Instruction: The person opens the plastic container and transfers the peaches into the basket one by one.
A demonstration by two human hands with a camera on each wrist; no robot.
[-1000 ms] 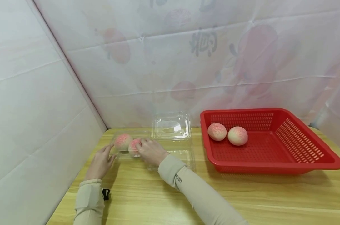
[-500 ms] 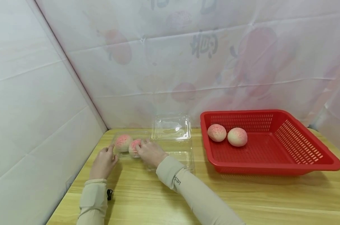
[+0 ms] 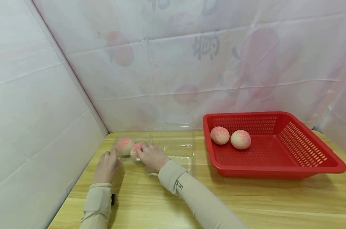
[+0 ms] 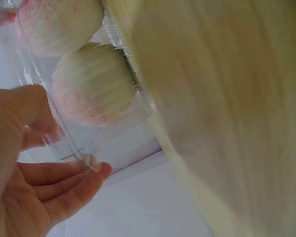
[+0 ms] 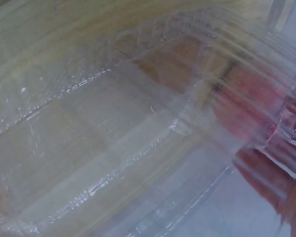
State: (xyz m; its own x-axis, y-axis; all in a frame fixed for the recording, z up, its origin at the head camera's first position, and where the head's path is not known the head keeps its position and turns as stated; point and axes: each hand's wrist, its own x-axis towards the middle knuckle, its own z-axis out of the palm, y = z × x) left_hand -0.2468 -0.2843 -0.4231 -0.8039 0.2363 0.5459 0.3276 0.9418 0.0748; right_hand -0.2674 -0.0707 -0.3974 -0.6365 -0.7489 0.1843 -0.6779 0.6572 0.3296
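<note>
Two peach-shaped buns, white with pink-speckled tops, sit side by side in a clear plastic clamshell box at the table's far left. My left hand pinches the box's left end; in the left wrist view its fingers meet at a rim corner below the nearer bun. My right hand grips the other end, curled beside the right bun. A second clear clamshell box lies under and right of my right hand, lid raised; its ribbed plastic fills much of the right wrist view.
A red perforated plastic basket stands on the right of the wooden table. Two more peach buns, a left one and a right one, lie at its left end. White printed cloth walls close off the back and sides.
My left hand has shifted slightly right, its fingers now more curled at the box's end. The second box's raised lid has changed its tilt. My right hand has barely moved.
</note>
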